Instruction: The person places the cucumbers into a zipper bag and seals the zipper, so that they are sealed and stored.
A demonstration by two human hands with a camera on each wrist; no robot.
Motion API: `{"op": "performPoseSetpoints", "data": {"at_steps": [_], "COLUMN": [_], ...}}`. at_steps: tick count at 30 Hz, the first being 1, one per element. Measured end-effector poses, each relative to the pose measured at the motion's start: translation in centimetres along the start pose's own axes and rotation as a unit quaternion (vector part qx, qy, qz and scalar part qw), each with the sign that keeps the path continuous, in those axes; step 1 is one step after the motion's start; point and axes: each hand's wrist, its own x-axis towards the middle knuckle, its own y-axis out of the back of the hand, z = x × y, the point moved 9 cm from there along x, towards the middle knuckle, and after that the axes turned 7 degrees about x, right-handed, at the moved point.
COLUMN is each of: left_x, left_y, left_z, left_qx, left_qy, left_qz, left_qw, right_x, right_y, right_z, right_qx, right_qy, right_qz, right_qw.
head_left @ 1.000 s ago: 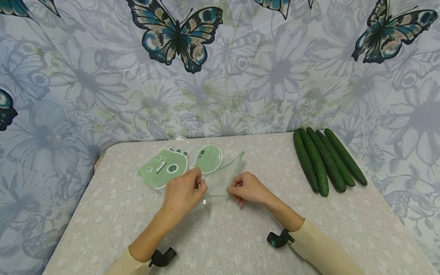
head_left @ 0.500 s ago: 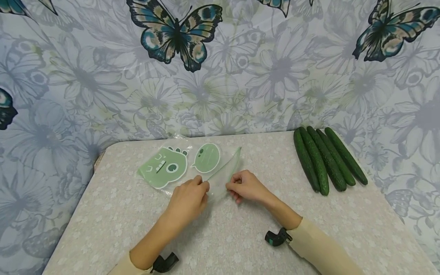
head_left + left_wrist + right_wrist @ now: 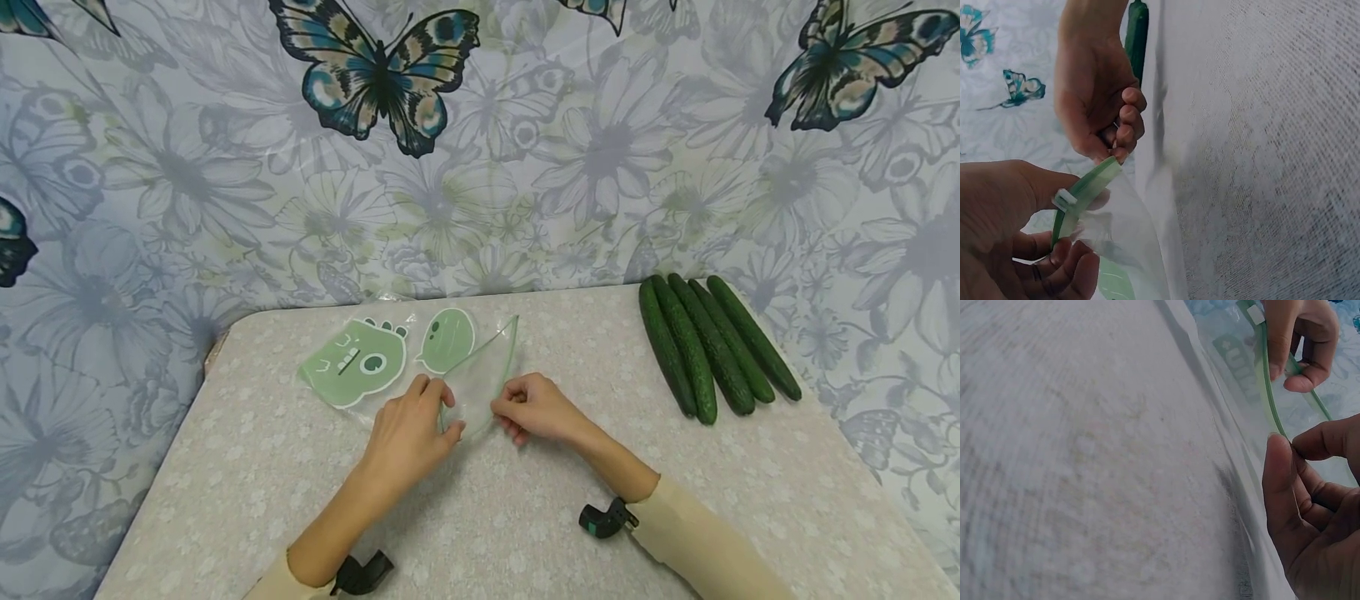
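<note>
A clear slider zip bag (image 3: 480,392) with green edging and a printed green cartoon face lies in front of me. Its mouth is parted, the two green edges spreading from a far corner. My left hand (image 3: 408,429) holds the mouth's left side, fingers curled, with thumb and forefinger apart. In the left wrist view, the left thumb (image 3: 1054,184) lies against the green strip by the white slider (image 3: 1064,200). My right hand (image 3: 542,407) pinches the near right edge; in the right wrist view, its thumb and forefinger (image 3: 1277,459) meet on the green strip.
Several cucumbers (image 3: 712,350) lie side by side at the table's right back. A patterned cloth covers the table (image 3: 525,533). Behind it hangs a butterfly-print backdrop (image 3: 600,167). Black wrist cameras (image 3: 606,518) sit on both forearms.
The left thumb and forefinger have moved apart at the bag's edge, and the mouth has parted wider. The far corner has shifted slightly left. My right hand has stayed almost still.
</note>
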Motion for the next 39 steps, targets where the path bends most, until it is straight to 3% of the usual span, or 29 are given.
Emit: {"op": "performPoseSetpoints", "data": {"at_steps": [9, 19, 29, 39], "left_x": [0.7, 1.4, 1.5, 1.5], "left_y": [-1.2, -1.9, -2.4, -2.7], "left_z": [-0.8, -1.4, -1.4, -1.5], "left_qx": [-0.061, -0.102, -0.105, -0.105], "left_qy": [0.028, 0.038, 0.038, 0.035], "left_qz": [-0.03, -0.035, -0.052, -0.064], "left_qw": [0.9973, 0.9935, 0.9924, 0.9918], "right_x": [-0.8, -3.3, -5.8, -8.4], "right_y": [0.3, 3.4, 7.9, 12.2], "right_z": [-0.5, -0.2, 0.7, 0.9], "right_qx": [-0.038, -0.076, -0.087, -0.147], "right_qy": [0.022, 0.018, 0.009, 0.004], "right_qz": [-0.009, 0.019, 0.072, 0.152], "right_qw": [0.999, 0.9967, 0.9935, 0.9774]}}
